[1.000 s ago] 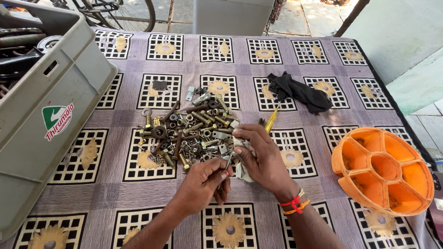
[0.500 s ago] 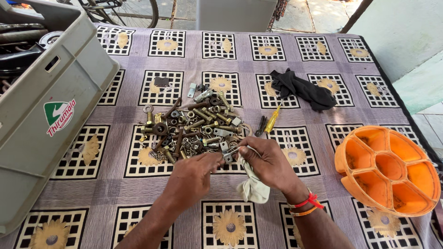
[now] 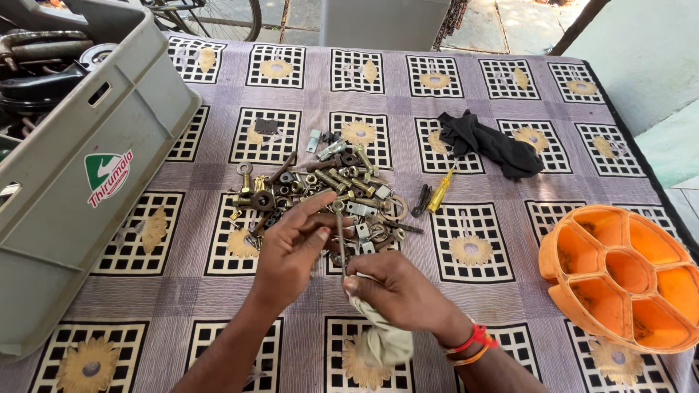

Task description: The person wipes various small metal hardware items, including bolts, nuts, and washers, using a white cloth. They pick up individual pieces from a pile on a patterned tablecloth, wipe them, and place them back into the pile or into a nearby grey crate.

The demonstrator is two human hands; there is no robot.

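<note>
— What are the hands doing?
— The right hand point(image 3: 408, 291) is gripping a long thin bolt point(image 3: 340, 244) and a pale rag point(image 3: 382, 338), above the heap of hardware point(image 3: 320, 196). The left hand point(image 3: 291, 247) is pinching the bolt's upper end.
— And nearby?
— An orange divided tray point(image 3: 619, 273) is sitting at the right

I see a table under a purple cloth point(image 3: 510, 291) patterned with black-and-white grids and yellow flowers. A heap of bolts, nuts and brackets point(image 3: 328, 193) lies on it, and I place the rest by that heap: a grey plastic crate point(image 3: 80, 196) to its left, a yellow-handled screwdriver point(image 3: 440, 191) just right of it, a black rag point(image 3: 491, 144) beyond that, and an orange compartment tray point(image 3: 626, 273) far right.
</note>
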